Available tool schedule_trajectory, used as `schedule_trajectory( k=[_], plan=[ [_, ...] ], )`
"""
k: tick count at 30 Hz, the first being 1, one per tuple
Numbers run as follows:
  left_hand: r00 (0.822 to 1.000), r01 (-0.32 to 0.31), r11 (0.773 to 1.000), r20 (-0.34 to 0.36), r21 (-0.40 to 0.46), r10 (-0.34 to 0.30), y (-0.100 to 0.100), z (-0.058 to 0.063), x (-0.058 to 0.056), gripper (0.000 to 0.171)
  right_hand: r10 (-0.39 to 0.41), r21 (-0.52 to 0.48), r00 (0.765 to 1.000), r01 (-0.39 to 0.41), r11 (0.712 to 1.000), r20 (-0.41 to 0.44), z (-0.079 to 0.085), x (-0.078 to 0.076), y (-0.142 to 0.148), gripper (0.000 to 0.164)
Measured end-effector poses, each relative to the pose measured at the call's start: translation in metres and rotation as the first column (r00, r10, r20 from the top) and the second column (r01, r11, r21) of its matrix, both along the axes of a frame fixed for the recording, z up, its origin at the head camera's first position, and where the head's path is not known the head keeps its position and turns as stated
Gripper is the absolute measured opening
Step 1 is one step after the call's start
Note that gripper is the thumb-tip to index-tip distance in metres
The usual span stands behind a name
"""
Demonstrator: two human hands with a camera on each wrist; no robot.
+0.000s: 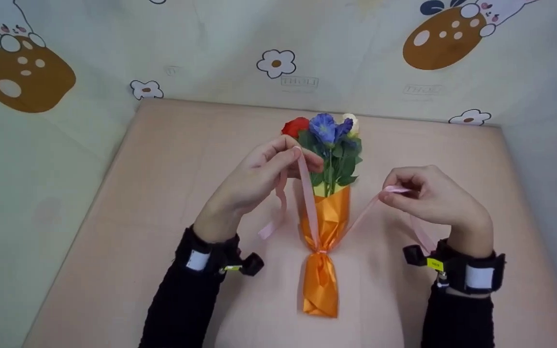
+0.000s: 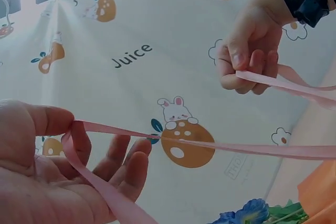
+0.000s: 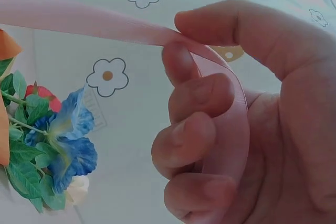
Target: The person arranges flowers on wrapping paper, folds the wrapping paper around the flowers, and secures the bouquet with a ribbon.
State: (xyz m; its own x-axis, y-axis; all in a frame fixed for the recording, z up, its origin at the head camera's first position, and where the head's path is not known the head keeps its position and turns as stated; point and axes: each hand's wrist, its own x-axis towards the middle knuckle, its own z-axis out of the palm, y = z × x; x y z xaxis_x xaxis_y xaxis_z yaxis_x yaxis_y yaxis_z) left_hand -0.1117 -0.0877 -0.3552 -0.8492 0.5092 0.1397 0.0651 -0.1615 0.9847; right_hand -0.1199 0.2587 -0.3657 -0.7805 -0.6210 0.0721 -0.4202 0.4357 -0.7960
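Note:
A bouquet lies on the table, its orange wrapping paper (image 1: 329,212) drawn in at the waist by a pink ribbon (image 1: 309,208). Red, blue and cream flowers (image 1: 323,128) with green leaves stick out at its far end. My left hand (image 1: 264,176) pinches one ribbon end between thumb and forefinger, above the bouquet's left side, and a loose tail hangs below it. Over on the right, my right hand (image 1: 428,195) pinches the other end, its tail running down past the palm. Both ribbon lengths (image 2: 252,148) rise from the tied waist; the left wrist view shows one stretched straight.
The bouquet rests on a pale pink table top (image 1: 172,159). Behind and beside it hangs a light cloth (image 1: 211,53) printed with flowers, rabbits and orange fruit. Each wrist wears a black strap with a small camera (image 1: 252,264).

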Motion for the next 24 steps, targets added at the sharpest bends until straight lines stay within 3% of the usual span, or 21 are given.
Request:
schedule_trajectory(
  k=[3, 6, 8, 12, 16, 18, 22, 24],
  plan=[
    [1.000, 0.015, 1.000, 0.023, 0.027, -0.016, 0.007, -0.005, -0.001, 0.017, -0.053, -0.005, 0.998, 0.053, 0.999, -0.045, -0.001, -0.002, 0.000, 0.015],
    [0.996, -0.018, 1.000, 0.085, 0.002, 0.018, 0.014, -0.011, -0.003, 0.015, -0.101, -0.020, 0.990, 0.100, 0.995, -0.098, -0.003, -0.005, 0.001, 0.015],
    [0.990, -0.036, 0.998, 0.134, -0.049, 0.042, 0.018, -0.015, -0.005, 0.015, -0.115, -0.043, 0.979, 0.110, 0.993, -0.167, -0.007, -0.008, 0.001, 0.017],
    [0.975, 0.003, 0.993, 0.219, -0.122, 0.024, 0.023, -0.019, -0.006, 0.023, -0.119, -0.035, 0.955, 0.113, 0.993, -0.272, -0.012, -0.013, 0.000, 0.018],
    [0.976, 0.052, 0.979, 0.217, -0.199, -0.008, 0.023, -0.020, -0.006, 0.015, -0.146, 0.023, 0.943, 0.160, 0.987, -0.298, -0.012, -0.013, 0.000, 0.014],
    [0.977, 0.067, 0.967, 0.212, -0.248, -0.013, 0.024, -0.020, -0.005, 0.019, -0.172, 0.038, 0.936, 0.192, 0.981, -0.306, -0.012, -0.013, -0.001, 0.010],
    [0.978, 0.112, 0.934, 0.205, -0.338, -0.043, 0.026, -0.018, -0.003, 0.022, -0.253, 0.012, 0.914, 0.271, 0.963, -0.318, -0.013, -0.015, -0.012, 0.002],
    [0.981, 0.135, 0.916, 0.184, -0.379, -0.068, 0.026, -0.017, -0.001, 0.017, -0.285, -0.026, 0.901, 0.292, 0.956, -0.327, -0.015, -0.016, -0.024, 0.005]
  ],
)
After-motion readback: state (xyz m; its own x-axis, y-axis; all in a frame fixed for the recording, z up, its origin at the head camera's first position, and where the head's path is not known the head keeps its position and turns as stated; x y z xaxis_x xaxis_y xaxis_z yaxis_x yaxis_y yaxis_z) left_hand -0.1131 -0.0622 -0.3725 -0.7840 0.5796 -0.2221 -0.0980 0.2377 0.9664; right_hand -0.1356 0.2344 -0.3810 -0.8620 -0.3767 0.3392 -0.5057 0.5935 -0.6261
